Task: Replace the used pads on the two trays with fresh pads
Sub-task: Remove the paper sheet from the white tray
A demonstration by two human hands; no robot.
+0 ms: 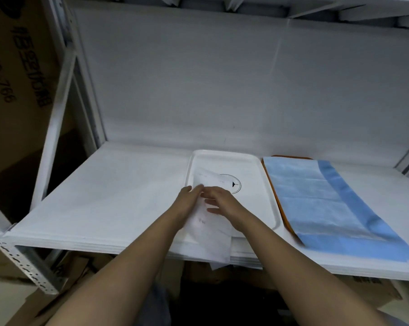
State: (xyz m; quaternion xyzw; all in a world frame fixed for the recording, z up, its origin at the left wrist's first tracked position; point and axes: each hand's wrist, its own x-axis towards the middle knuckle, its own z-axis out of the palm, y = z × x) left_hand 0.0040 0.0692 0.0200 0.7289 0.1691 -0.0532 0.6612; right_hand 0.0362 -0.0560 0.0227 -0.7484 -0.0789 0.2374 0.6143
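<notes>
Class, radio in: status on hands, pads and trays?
Both hands, left and right, handling white pad over white tray. Orange tray carries blue pad. Nothing obstructing.
</notes>
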